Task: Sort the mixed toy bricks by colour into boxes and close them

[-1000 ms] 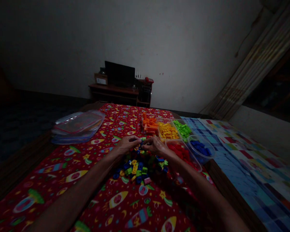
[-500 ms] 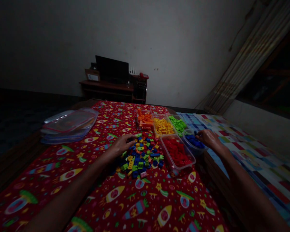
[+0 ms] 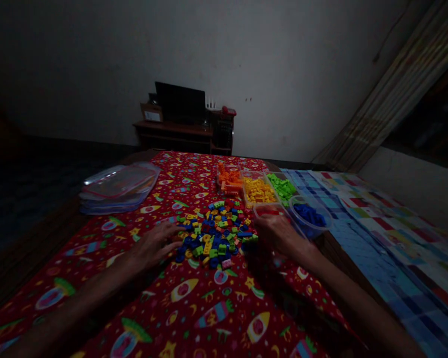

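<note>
Brick pile [image 3: 216,233] just beside spread left hand [image 3: 153,244]; right hand [image 3: 280,234] at clear tub [image 3: 265,210], state unclear.

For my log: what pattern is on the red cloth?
The red cloth shows rockets and stars; head view.

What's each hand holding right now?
Left hand: open, holding nothing, beside the pile of plastic bricks.
Right hand: curled at the tub of red bricks; cannot tell if it holds anything.

One left hand [image 3: 153,244], one right hand [image 3: 280,233], five plastic tubs [image 3: 317,226], one loose pile of bricks [image 3: 216,233], one stack of clear lids [image 3: 117,189]
</note>
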`<state>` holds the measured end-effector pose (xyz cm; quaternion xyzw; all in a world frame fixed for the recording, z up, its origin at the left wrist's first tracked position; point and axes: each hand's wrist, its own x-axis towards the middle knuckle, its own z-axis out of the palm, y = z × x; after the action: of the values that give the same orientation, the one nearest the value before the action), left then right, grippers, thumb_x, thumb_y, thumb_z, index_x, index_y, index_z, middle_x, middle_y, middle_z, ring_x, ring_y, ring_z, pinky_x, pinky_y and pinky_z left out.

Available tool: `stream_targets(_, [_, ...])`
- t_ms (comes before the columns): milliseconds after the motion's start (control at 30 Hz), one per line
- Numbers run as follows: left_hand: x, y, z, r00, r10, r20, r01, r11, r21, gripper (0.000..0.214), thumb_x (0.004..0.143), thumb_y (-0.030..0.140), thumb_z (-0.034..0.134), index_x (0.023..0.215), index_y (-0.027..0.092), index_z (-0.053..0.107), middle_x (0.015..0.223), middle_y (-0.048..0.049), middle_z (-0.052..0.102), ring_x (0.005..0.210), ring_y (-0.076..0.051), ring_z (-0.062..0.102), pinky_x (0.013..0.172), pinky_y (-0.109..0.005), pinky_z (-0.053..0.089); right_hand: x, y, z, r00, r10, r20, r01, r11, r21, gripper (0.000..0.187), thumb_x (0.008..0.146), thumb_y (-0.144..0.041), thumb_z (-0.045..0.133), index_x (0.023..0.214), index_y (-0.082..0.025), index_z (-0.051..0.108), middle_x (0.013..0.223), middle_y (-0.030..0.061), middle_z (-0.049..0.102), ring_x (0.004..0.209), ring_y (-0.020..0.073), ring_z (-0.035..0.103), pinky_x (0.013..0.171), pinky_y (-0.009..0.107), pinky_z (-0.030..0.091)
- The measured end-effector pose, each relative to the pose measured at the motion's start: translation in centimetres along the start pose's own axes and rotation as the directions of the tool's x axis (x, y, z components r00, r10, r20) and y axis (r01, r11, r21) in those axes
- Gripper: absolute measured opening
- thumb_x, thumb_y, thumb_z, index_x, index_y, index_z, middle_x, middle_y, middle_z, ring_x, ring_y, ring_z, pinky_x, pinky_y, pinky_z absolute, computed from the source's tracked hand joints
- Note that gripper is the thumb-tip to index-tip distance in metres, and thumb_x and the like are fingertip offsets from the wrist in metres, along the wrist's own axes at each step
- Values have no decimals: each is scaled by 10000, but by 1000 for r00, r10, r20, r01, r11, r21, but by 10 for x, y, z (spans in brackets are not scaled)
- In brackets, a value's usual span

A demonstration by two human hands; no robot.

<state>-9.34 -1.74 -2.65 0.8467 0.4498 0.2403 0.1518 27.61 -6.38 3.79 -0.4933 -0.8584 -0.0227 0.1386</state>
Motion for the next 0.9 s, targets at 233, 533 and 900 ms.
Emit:
stream_targets(233, [-20, 23, 18, 997, 38, 60, -39, 999, 11, 419, 852, 382, 479, 1257, 301, 550, 1208, -69, 597, 1053, -229, 590, 893, -323, 494, -4, -20, 69, 989, -147, 33, 149, 986, -70, 245, 841, -51, 433, 1020, -150, 567, 903, 96, 582, 889, 205, 517, 838, 345, 420])
stream_targets(533, [0, 25, 22, 999, 42, 17, -43, 998, 37, 330, 806, 338, 455, 1053, 215, 635, 1033, -77, 631, 929, -198, 624, 822, -281, 505, 0, -21, 48, 989, -129, -66, 131, 991, 29, 210, 861, -91, 422, 1027, -141, 540, 874, 97, 580, 810, 187, 503, 731, 299, 415])
stream_targets(900, [6, 42, 23, 984, 175, 37, -176, 984, 13, 323, 881, 325, 397, 1019, 195, 659, 1088, -96, 640, 992, -204, 611, 875, -313, 496, -16, -53, 55, 972, -229, 59, 223, 970, 93, 487, 897, -133, 438, 1370, -122, 319, 1082, 136, 576, 1019, 209, 524, 882, 345, 434])
